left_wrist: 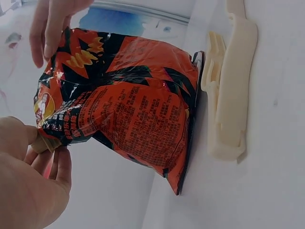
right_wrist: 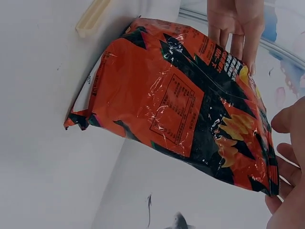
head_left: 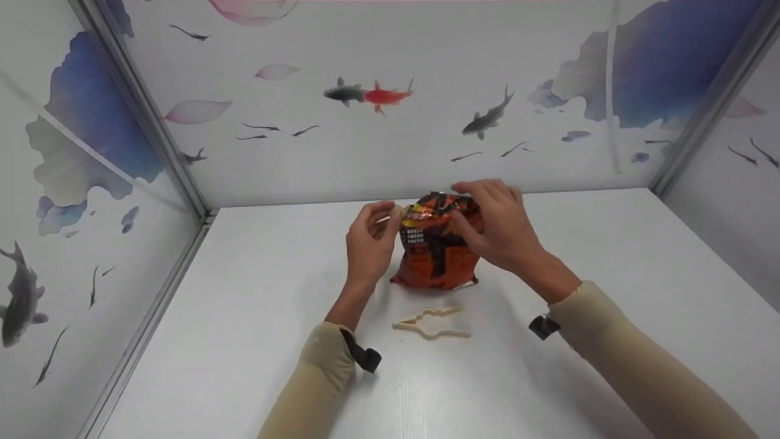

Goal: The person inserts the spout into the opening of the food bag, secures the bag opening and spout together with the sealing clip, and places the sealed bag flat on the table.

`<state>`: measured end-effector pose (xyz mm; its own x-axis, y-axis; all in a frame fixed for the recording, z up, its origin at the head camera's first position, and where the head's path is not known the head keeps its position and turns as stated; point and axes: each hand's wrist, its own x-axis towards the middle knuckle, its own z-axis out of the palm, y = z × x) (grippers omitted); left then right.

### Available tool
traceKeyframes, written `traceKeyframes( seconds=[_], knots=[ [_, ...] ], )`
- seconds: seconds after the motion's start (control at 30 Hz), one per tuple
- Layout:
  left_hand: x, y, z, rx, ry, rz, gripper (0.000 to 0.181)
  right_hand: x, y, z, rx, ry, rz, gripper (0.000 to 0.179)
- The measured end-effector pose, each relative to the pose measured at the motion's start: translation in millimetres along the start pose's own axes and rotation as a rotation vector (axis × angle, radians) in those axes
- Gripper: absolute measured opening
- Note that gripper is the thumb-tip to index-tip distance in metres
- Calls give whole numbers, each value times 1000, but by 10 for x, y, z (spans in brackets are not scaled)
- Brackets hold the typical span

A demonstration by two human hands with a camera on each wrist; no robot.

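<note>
Nearest, a beige sleeve (head_left: pixel 308 390) leads to the left hand (head_left: pixel 370 241), thumb and fingers pinching a tan piece (left_wrist: pixel 44 143) at the bag (head_left: pixel 442 265)'s top corner. The bag stands on the table (head_left: pixel 231 341), wall (head_left: pixel 396 152) behind, spread clip (left_wrist: pixel 234 90) just in front. Rightward, the right hand (head_left: pixel 503 225) grips its top between thumb and fingers.

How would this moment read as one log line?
Left grip: pinching bag top | Right grip: holding top's opposite side | Bag: upright | Clip: open on table, before bag
</note>
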<state>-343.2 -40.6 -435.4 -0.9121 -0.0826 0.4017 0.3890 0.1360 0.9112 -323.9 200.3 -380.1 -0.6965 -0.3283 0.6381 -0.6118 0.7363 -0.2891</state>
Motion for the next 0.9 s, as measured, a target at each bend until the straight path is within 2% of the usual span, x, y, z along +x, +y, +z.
traceKeyframes(
  seconds=[0.17,0.37,0.47,0.6,0.73,0.9],
  knots=[
    [-4,1,4,2,-2,8,36,143,-97,55,-54,-76,-88,40],
    [-5,-9,14,-2,-6,29,36,271,-195,125,-233,-53,-178,39],
    [-9,-15,21,-8,-11,48,32,325,-235,159,-245,-73,-198,42],
    [-12,-22,20,-8,-15,62,32,403,-259,187,-242,-157,-224,41],
    [-22,-20,22,1,-21,60,33,442,-268,195,-299,-242,-225,39],
    [-21,-11,23,8,-18,61,33,480,-286,192,-334,-321,-149,36]
  ],
)
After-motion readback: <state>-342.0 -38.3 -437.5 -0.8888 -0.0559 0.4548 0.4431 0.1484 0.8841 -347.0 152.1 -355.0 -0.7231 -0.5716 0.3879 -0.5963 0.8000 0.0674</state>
